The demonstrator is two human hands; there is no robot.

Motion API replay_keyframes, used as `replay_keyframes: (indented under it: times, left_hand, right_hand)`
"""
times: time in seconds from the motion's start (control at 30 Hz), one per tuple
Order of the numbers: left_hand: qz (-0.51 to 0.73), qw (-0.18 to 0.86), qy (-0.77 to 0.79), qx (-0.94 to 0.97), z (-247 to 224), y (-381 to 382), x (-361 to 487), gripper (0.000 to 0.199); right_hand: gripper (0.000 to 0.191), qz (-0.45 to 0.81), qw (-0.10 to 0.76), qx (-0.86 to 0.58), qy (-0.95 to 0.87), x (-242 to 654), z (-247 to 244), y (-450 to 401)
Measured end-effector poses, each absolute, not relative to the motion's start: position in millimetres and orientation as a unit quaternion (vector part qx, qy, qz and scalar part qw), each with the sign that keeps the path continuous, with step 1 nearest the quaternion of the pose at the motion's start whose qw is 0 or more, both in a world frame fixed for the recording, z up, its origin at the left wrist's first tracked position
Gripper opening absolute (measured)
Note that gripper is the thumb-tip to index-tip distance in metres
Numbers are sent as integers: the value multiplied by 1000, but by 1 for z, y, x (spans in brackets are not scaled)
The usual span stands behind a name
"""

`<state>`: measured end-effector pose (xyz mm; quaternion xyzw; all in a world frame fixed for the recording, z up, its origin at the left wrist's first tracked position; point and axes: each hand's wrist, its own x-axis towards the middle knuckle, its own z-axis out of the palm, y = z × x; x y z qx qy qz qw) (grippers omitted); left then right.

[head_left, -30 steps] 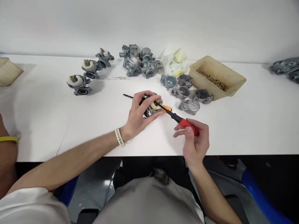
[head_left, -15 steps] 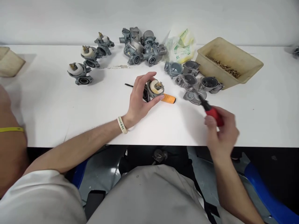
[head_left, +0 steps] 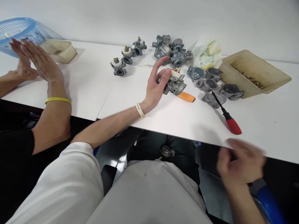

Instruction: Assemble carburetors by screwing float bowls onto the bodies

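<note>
Metal part (head_left: 175,86) is now turned side-on, gripped by the left hand (head_left: 156,82) mid-desk (head_left: 125,98) — I'd hold metal, not the white ring (head_left: 177,74). Screwdriver (head_left: 233,125) left the right hand (head_left: 243,163), now empty, fingers loosely curled, for near the front edge. Bin (head_left: 277,77) by the back edge: brassy bits (head_left: 251,78) inside.

I view the carburettors (head_left: 175,86) as dull grey, their floats (head_left: 116,64) off-white and fittings (head_left: 116,59) brass-yellow. The screwdriver (head_left: 226,114) shows a red handle (head_left: 233,126) and black shaft (head_left: 217,100); an orange handle (head_left: 187,97) ends in black. I note brass-coloured pieces (head_left: 251,79) in a cream bin (head_left: 277,77), a blue slatted basket (head_left: 38,37), one yellow wristband (head_left: 57,100), one cream wristband (head_left: 140,110) with dark printed marks and a white tabletop (head_left: 88,84).
</note>
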<state>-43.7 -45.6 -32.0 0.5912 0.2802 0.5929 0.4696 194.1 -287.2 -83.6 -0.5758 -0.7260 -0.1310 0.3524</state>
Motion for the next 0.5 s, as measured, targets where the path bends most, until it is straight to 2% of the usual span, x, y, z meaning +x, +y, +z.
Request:
replay_keyframes:
  times: [0.07,0.1,0.13,0.23,0.3,0.37,0.5]
  left_hand:
    - [590,515,300,544,-25,-63,-56,60]
    - [588,537,306,522,-23,-74,-63,57]
    - [583,560,310,500,-23,-85,-70,55]
    - [565,645,329,395,-28,-123,-92,49]
    - [566,702,331,280,-36,-147,-106,43]
    - [567,736,320,184,-42,-170,-117,36]
    - [576,747,305,131,-44,-205,-135,30]
  right_hand:
    - [40,-35,278,-495,-823,161,-104,-307]
    - [36,30,210,-485,-849,146,-118,-314]
    - [37,79,156,-491,-854,133,-134,-317]
    - [52,166,75,-491,-852,110,-182,-309]
    - [58,215,47,-487,-846,107,-204,-295]
    - [56,254,40,-484,-836,108,-213,-281]
    - [41,284,107,-508,-806,117,-189,-272]
